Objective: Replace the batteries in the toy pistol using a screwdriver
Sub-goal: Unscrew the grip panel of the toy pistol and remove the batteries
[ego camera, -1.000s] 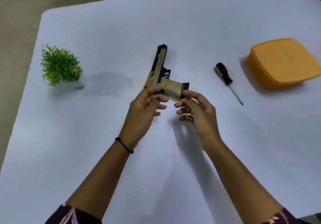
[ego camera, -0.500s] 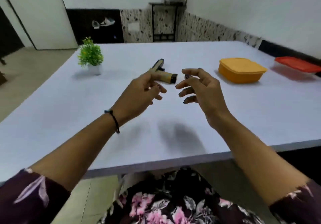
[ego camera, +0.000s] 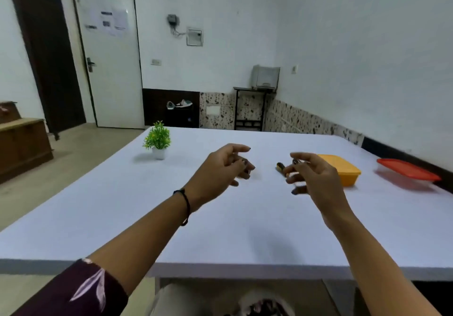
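Both bare hands hang in the air above the wide white tabletop, palms turned toward each other with a gap between them and nothing gripped in either. The left hand, with a thin black cord bracelet around its wrist, has its fingers loosely curled and apart, the forefinger reaching out over the others. The right hand is likewise loose, its fingers spread and half bent, slightly blurred. Just beyond the right hand's fingertips lies a small dark object with a touch of yellow on the table, mostly hidden behind those fingers; from this angle it cannot be told whether it is the screwdriver's handle or part of the toy pistol, and no other part of the pistol can be made out. Behind the right hand sits a closed orange-yellow plastic box with a lid, and further right, near the table's edge, a clear shallow container with a red lid. Toward the far left of the table stands a small green artificial plant in a white pot, well apart from the hands. A dark patterned sleeve covers the left upper arm at the bottom edge of the view.
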